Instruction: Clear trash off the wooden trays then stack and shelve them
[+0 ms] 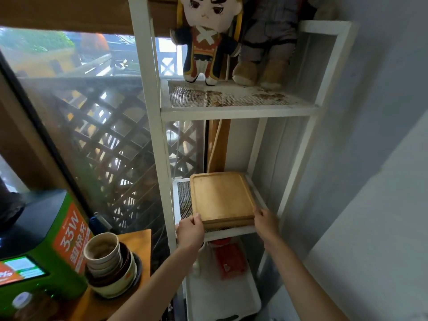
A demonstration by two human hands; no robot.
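Note:
A stack of wooden trays (222, 198) lies on the middle mesh shelf (183, 200) of a white metal rack. The top tray is bare, with a raised rim. My left hand (191, 230) grips the stack's near left corner, thumb on top. At the near right corner my right hand (265, 220) holds the edge. Both arms reach up from the bottom of the view.
Two plush dolls (208, 40) stand on the upper shelf (231, 100). A red packet (230, 260) lies on the lowest shelf. At left, a wooden table (136, 242) carries stacked bowls and cups (108, 265) and a green machine (46, 249). A wall runs on the right.

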